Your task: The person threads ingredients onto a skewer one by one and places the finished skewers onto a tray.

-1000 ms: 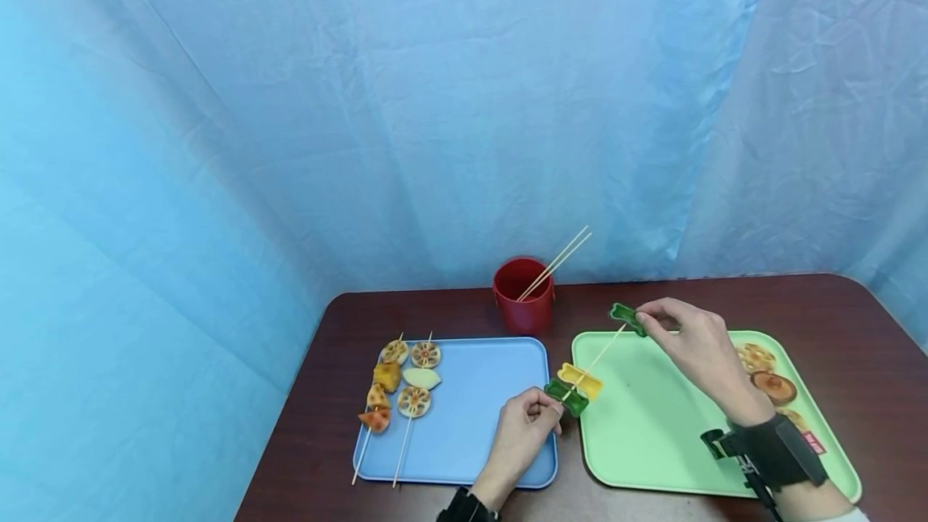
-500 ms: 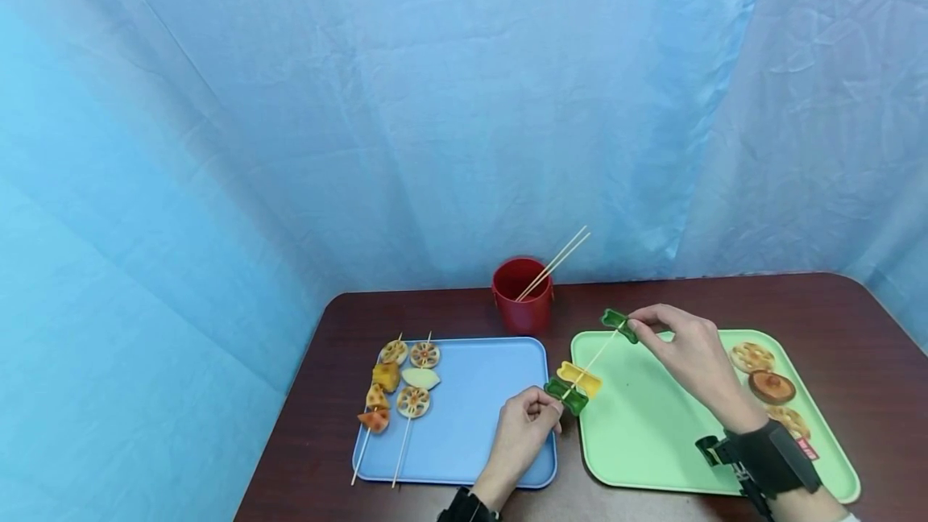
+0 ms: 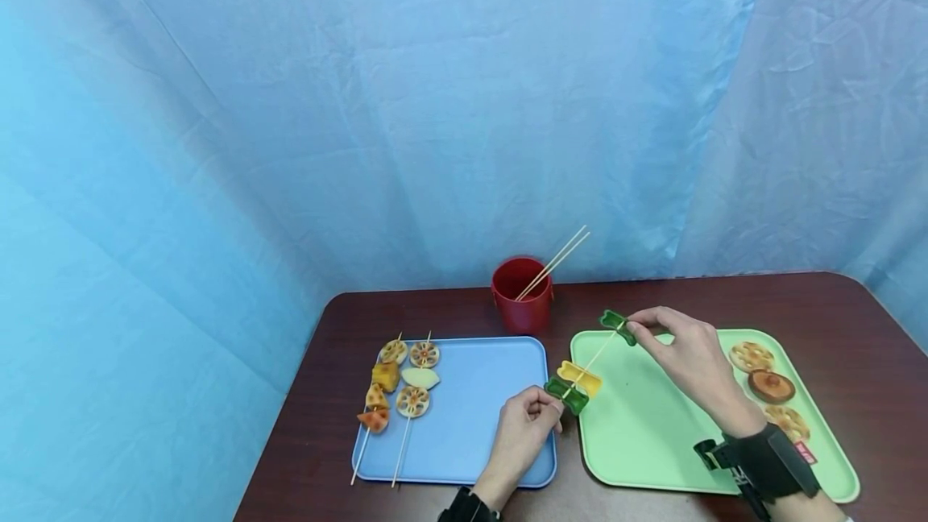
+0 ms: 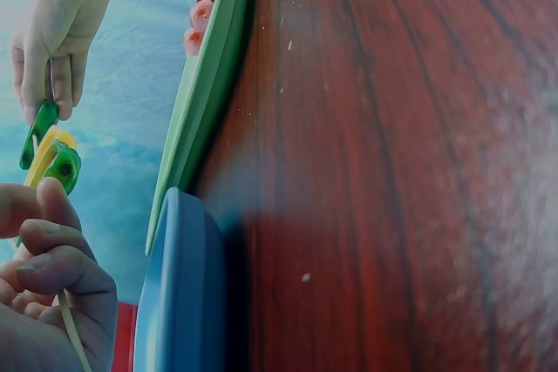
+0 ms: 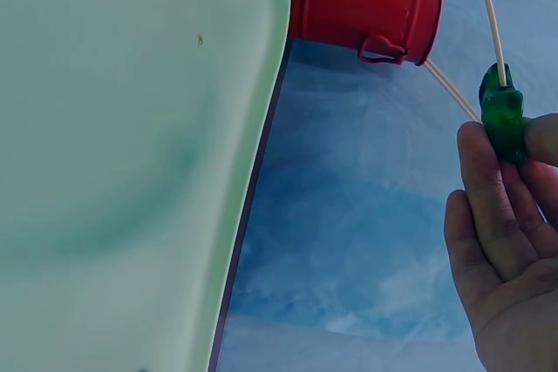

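My left hand (image 3: 524, 429) grips a bamboo skewer (image 3: 597, 357) that slants up to the right across the gap between the trays. Threaded on it, close above the left fingertips, are a green pepper piece (image 3: 567, 395) and a yellow pepper piece (image 3: 580, 379). At the skewer's far end my right hand (image 3: 692, 353) pinches another green pepper piece (image 3: 618, 327) between thumb and fingers. In the right wrist view the skewer (image 5: 490, 15) meets this pepper piece (image 5: 502, 119). The skewer's lower end (image 4: 74, 333) sticks out below the curled left fingers in the left wrist view.
A blue tray (image 3: 493, 361) on the left carries two loaded skewers with lotus root slices and other pieces. On the right, a green tray (image 3: 638, 449) holds several round food pieces (image 3: 772, 386). A red bucket (image 3: 524, 314) with two bare skewers stands behind the trays.
My right hand has moved left and slightly down, bringing its green pepper piece onto the skewer's tip. It barely shifts in the last half second. The left hand stays in place.
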Tool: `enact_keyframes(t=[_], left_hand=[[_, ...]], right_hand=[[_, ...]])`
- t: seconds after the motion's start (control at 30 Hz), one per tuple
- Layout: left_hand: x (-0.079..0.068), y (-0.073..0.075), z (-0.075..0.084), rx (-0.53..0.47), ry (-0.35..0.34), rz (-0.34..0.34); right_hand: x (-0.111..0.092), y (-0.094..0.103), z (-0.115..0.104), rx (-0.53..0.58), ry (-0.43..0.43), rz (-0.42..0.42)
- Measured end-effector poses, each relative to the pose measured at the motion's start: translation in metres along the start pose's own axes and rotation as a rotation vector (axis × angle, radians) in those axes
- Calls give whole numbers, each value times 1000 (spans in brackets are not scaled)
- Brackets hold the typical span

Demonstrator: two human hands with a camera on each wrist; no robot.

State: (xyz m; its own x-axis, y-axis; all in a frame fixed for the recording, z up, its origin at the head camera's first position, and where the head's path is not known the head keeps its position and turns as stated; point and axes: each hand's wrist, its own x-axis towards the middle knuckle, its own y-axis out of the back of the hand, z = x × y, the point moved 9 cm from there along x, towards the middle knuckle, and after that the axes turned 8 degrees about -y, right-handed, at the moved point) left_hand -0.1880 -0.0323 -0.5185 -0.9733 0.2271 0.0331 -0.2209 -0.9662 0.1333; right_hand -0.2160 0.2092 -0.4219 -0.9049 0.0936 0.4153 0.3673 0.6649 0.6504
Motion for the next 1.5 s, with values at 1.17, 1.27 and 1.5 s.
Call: enact_keyframes(t=[1.17, 1.27, 1.5], left_hand=[[1, 0, 2, 14, 4, 36], [1, 0, 1, 25, 1, 37], [3, 4, -2, 40, -8, 33]], right_hand=[[-24, -34, -20, 61, 101, -23], [-25, -36, -20, 62, 96, -30], [-24, -36, -20, 54, 71, -50]])
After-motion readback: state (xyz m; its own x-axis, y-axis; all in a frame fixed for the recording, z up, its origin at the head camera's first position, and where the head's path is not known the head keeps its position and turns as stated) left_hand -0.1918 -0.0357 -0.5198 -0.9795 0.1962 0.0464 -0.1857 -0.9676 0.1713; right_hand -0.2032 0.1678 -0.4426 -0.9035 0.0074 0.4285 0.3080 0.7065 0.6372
